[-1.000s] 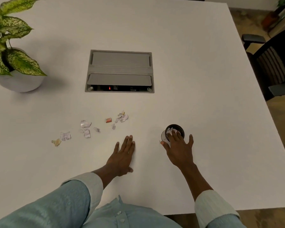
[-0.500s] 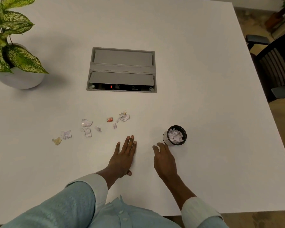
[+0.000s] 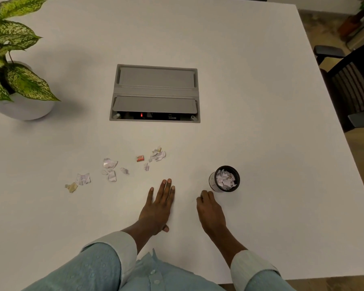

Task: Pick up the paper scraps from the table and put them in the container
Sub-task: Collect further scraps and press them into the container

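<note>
**Scraps on table, both hands empty**

White table (image 3: 250, 85) carries a grey cable hatch (image 3: 156, 93) at centre and a potted plant (image 3: 13, 66) far left. Left hand (image 3: 159, 206) lies flat, fingers spread wide, holding nothing. Right hand (image 3: 210, 213) rests loosely curled, empty, just near-left of the container (image 3: 213, 181), which stands upright with scraps inside. Loose paper scraps (image 3: 109, 164) lie scattered left of the container, beyond the left hand

A potted plant (image 3: 15, 66), a grey cable box (image 3: 155, 93), a dark chair (image 3: 353, 85)
</note>
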Demonstrator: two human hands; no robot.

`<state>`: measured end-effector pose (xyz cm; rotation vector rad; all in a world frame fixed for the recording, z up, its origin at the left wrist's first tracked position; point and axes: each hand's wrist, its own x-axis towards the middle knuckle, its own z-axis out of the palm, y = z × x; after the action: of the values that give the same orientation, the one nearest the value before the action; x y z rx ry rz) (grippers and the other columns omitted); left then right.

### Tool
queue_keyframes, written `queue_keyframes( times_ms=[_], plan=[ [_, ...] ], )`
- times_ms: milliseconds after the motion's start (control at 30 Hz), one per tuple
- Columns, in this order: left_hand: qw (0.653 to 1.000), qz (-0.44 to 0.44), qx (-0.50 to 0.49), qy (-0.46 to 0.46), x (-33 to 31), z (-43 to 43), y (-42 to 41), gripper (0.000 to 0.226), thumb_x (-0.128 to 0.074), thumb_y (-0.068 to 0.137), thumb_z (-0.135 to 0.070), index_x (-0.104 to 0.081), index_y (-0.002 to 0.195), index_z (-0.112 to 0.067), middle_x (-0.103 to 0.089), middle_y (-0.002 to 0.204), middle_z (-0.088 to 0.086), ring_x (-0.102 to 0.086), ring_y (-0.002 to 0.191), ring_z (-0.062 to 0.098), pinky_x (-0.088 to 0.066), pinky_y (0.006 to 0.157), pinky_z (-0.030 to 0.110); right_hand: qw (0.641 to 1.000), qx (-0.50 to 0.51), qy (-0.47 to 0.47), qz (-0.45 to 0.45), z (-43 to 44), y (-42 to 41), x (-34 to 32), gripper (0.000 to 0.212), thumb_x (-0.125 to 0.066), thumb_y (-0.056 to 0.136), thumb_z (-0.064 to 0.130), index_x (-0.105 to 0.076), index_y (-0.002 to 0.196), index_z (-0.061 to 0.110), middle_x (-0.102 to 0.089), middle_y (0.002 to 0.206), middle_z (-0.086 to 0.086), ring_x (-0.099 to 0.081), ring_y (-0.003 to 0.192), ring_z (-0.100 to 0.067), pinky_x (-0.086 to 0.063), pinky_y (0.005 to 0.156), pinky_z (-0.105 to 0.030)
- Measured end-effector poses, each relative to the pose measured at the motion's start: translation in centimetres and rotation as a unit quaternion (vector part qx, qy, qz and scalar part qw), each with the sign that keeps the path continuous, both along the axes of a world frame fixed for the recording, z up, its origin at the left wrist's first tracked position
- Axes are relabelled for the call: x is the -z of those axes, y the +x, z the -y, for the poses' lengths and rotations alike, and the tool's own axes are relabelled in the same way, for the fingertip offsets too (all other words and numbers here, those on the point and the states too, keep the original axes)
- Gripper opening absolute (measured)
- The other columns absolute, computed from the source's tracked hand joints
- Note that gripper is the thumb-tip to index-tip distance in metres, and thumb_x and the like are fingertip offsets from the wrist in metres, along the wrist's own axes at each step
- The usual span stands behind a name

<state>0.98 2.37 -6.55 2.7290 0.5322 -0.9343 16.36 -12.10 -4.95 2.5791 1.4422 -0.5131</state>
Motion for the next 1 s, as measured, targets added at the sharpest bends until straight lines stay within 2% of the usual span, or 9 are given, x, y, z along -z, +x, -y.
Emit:
queue_keyframes(
  times_ms=[167, 233, 300, 367, 467, 633, 767, 900, 1000],
  plan=[
    [1.0, 0.007, -0.001, 0.003, 0.3, 0.0, -0.1, 0.145, -0.079, 0.077, -0.061, 0.029, 0.154, -0.002, 0.046, 0.157, 0.022, 0.043, 0.144, 0.041, 0.006, 0.122, 0.065, 0.999, 0.016, 0.037, -0.023, 0.4, -0.2, 0.1, 0.042, -0.082, 0.042, -0.012, -0.062, 0.069, 0.013, -0.056, 0.076, -0.002, -0.056, 0.068, -0.02, -0.027, 0.04, -0.026],
    [1.0, 0.013, -0.001, 0.006, 0.4, -0.1, -0.2, 0.145, -0.079, 0.077, -0.062, 0.029, 0.154, -0.003, 0.046, 0.157, 0.021, 0.043, 0.144, 0.041, 0.006, 0.123, 0.065, 0.994, 0.041, 0.085, -0.047, 0.3, -0.3, -0.3, 0.036, -0.08, 0.055, -0.011, -0.068, 0.079, 0.013, -0.057, 0.081, 0.001, -0.057, 0.072, -0.018, -0.036, 0.04, -0.026],
    [1.0, 0.017, -0.001, 0.004, 0.4, -0.1, -0.2, 0.146, -0.079, 0.076, -0.063, 0.029, 0.154, -0.003, 0.045, 0.157, 0.021, 0.041, 0.145, 0.041, 0.004, 0.124, 0.065, 0.977, 0.095, 0.175, -0.072, 0.0, 0.1, -1.2, 0.026, -0.073, 0.076, -0.008, -0.072, 0.094, 0.011, -0.06, 0.093, 0.001, -0.058, 0.083, -0.014, -0.05, 0.057, -0.025],
    [1.0, 0.024, 0.0, 0.006, 0.2, -0.1, -0.2, 0.146, -0.079, 0.076, -0.063, 0.029, 0.154, -0.002, 0.045, 0.157, 0.022, 0.04, 0.146, 0.04, 0.0, 0.124, 0.066, 0.951, 0.13, 0.274, -0.066, -0.4, 0.9, -3.2, 0.014, -0.066, 0.09, -0.003, -0.071, 0.096, 0.007, -0.061, 0.097, 0.001, -0.056, 0.089, -0.007, -0.045, 0.076, -0.012],
    [1.0, 0.027, 0.002, 0.005, 0.0, -0.2, -0.3, 0.145, -0.079, 0.077, -0.062, 0.028, 0.154, -0.002, 0.044, 0.158, 0.022, 0.038, 0.147, 0.04, -0.003, 0.124, 0.065, 0.923, 0.145, 0.356, 0.029, -1.0, 2.7, -6.2, 0.012, -0.067, 0.09, -0.001, -0.073, 0.092, 0.009, -0.066, 0.096, -0.004, -0.06, 0.093, -0.015, -0.049, 0.075, -0.021],
    [0.999, 0.041, -0.002, 0.0, 0.2, -0.3, -0.4, 0.146, -0.081, 0.075, -0.061, 0.026, 0.156, -0.004, 0.043, 0.159, 0.02, 0.037, 0.148, 0.037, -0.001, 0.126, 0.062, 0.911, 0.219, 0.344, 0.064, -0.5, 6.2, -7.1, 0.021, -0.067, 0.083, -0.006, -0.075, 0.092, 0.011, -0.066, 0.091, -0.004, -0.063, 0.085, -0.026, -0.042, 0.064, -0.024],
    [0.998, 0.062, -0.01, -0.02, 0.2, -0.7, -0.8, 0.143, -0.082, 0.076, -0.057, 0.025, 0.157, -0.008, 0.043, 0.16, 0.014, 0.038, 0.149, 0.032, 0.008, 0.125, 0.057, 0.925, 0.219, 0.304, 0.065, -0.1, 7.2, -6.2, 0.025, -0.067, 0.082, -0.008, -0.076, 0.098, 0.009, -0.07, 0.094, -0.008, -0.065, 0.091, -0.034, -0.049, 0.064, -0.033],
    [0.993, 0.094, -0.022, -0.063, 0.0, -1.9, -1.1, 0.113, -0.074, 0.09, -0.04, 0.007, 0.163, -0.009, 0.034, 0.166, 0.009, 0.028, 0.154, 0.026, 0.0, 0.129, 0.051, 0.924, 0.209, 0.313, 0.059, -0.4, 6.4, -6.5, 0.028, -0.065, 0.081, -0.01, -0.076, 0.1, 0.008, -0.071, 0.097, -0.008, -0.065, 0.093, -0.034, -0.047, 0.065, -0.031],
    [0.986, 0.119, -0.051, -0.11, -1.0, -3.3, -1.2, 0.079, -0.065, 0.098, -0.035, -0.025, 0.158, -0.004, 0.007, 0.173, 0.011, 0.005, 0.16, 0.026, -0.021, 0.127, 0.045, 0.922, 0.171, 0.347, 0.032, -1.8, 5.2, -6.8, 0.022, -0.067, 0.085, -0.005, -0.074, 0.097, 0.011, -0.069, 0.098, -0.004, -0.063, 0.093, -0.027, -0.049, 0.068, -0.03]
  ],
)
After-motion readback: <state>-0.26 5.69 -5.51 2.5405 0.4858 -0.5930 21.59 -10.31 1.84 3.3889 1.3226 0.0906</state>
